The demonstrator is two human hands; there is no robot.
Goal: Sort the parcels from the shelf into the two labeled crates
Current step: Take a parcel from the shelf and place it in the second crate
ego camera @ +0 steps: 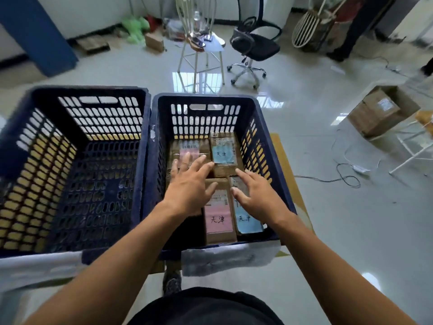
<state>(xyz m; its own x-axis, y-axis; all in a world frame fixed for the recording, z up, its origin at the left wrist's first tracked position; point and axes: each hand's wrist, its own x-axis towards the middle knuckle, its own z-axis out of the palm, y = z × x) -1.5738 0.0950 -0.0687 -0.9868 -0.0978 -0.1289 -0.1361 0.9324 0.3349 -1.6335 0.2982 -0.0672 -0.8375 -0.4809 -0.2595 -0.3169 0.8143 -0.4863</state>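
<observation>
Two dark blue slotted crates stand side by side on the floor. The left crate (77,113) holds no parcels. The right crate (269,160) holds several brown parcels with pink or blue labels: a pink-labelled parcel (220,219) near the front, a blue-labelled parcel (247,225) beside it, another blue-labelled parcel (222,153) at the back right and a pink-labelled one (189,147) at the back left. My left hand (189,181) is spread, fingers straight, over the back-left parcel. My right hand (255,193) hovers with fingers spread over the front-right parcel. Neither hand grips anything.
White paper labels (225,256) hang on the crates' near rims. Beyond the crates are a white stool (201,50), a black office chair (255,48), a cardboard box (379,111) at the right and cables (346,179) on the floor. A person's legs (351,31) stand far right.
</observation>
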